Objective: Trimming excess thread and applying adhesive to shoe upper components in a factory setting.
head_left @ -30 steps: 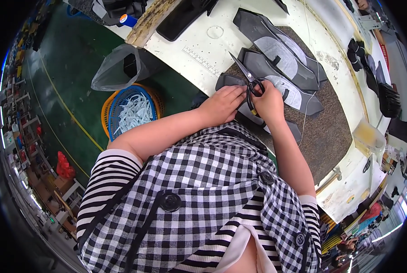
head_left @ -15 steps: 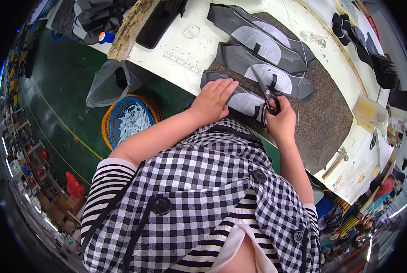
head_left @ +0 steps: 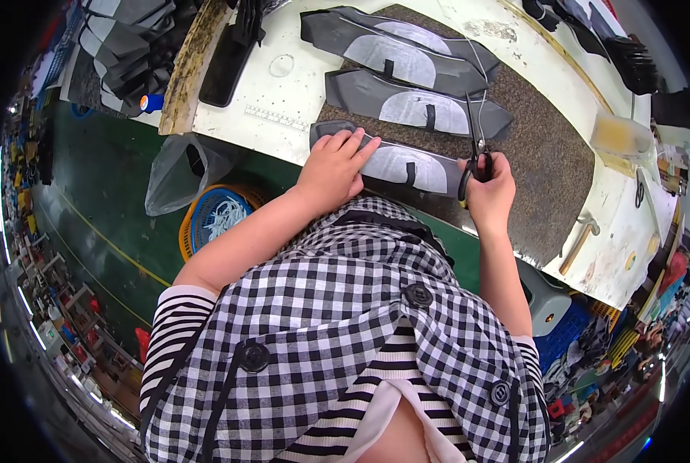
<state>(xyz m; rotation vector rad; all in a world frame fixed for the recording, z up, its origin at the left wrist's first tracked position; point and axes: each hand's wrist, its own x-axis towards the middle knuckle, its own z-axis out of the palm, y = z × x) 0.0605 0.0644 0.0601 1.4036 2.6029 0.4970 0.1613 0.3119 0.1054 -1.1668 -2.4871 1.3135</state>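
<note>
A dark grey fabric piece with a whitish half-round patch and a small black tab lies along the table's near edge. My left hand rests flat on its left end, fingers stretched out. At its right end, my right hand grips black-handled scissors by the handles, blades pointing away from me. Beyond, a similar grey piece has its own black tab. Farther back lie overlapping pieces of the same kind. A thin white cord passes close to the blades.
A brown speckled mat lies under the pieces on the white table. Right of it is a hammer. A long black object and a wooden board stand left. Below the edge, baskets hold pale strips.
My right hand and the scissors have shifted right along the near piece; the blades have swung from up-left to nearly straight away. My left hand stays on the piece. The whole view has shifted.
</note>
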